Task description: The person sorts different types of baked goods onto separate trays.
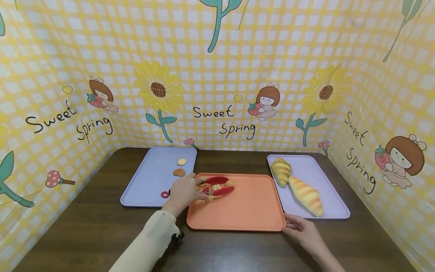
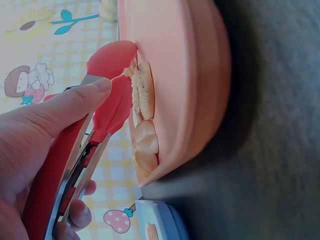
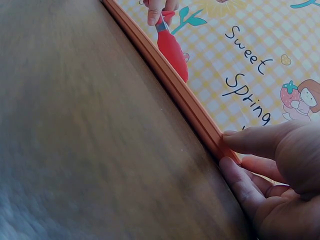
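My left hand (image 1: 181, 192) grips red-and-metal tongs (image 2: 115, 107) above the left part of an orange tray (image 1: 244, 215). In the left wrist view the thumb lies along one tong arm, with fingers curled round the other side. The red tong heads are at several tan cookies (image 2: 145, 92) lying on the tray; whether a cookie is pinched between them I cannot tell. One round cookie (image 1: 210, 199) shows just below the tongs in the head view. With thumb and fingers, my right hand (image 1: 303, 231) pinches the tray's near right corner.
A blue tray (image 1: 146, 181) at left carries a pale round cookie (image 1: 182, 161), a brown cookie (image 1: 178, 172) and a small red ring (image 1: 164, 194). On the lilac tray (image 1: 331, 204) at right lie two croissant-like breads (image 1: 307, 196). Checked cloth (image 1: 217, 75) walls the table's back and sides.
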Tool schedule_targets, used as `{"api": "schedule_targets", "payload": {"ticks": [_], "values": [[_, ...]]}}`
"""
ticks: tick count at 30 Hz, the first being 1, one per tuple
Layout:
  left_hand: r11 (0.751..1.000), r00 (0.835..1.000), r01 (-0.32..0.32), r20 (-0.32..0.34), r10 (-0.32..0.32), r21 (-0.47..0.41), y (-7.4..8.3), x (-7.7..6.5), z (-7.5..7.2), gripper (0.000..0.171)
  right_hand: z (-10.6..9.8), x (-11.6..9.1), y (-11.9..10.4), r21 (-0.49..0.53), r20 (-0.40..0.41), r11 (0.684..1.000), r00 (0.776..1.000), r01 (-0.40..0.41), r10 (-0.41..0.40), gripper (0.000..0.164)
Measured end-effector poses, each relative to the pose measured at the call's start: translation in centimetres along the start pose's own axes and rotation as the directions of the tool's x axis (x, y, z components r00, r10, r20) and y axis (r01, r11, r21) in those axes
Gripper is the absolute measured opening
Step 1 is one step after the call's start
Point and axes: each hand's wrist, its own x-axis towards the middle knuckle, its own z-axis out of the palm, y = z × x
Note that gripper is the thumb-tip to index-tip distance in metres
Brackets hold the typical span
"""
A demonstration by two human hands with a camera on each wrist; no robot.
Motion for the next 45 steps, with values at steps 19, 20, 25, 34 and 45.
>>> {"api": "schedule_targets", "payload": {"ticks": [19,20,25,34,45], "values": [[0.995,0.997,0.044,-0.064,-0.05,-0.095,-0.3,-0.8,0.7,0.068,0.0,0.2,0.4,-0.009,0.002,1.0,1.0,-0.004,0.004,0.048],[0.995,0.996,0.044,-0.07,-0.05,-0.095,-0.3,-0.9,0.6,0.068,0.0,0.2,0.5,-0.008,0.002,1.0,1.0,-0.003,0.003,0.048],[0.996,0.995,0.037,-0.089,-0.045,-0.085,-0.6,-1.0,0.3,0.069,0.0,0.3,0.6,-0.007,0.003,1.0,1.0,-0.003,0.003,0.048],[0.985,0.991,0.088,-0.084,-0.101,-0.147,-1.5,-1.8,0.0,0.072,0.0,0.2,0.5,-0.005,0.007,1.0,1.0,-0.001,0.001,0.048],[0.984,0.979,0.092,-0.169,-0.117,-0.153,-3.8,-2.9,-0.4,0.074,0.0,0.1,0.3,0.019,0.006,1.0,1.0,-0.001,0.001,0.047]]}}
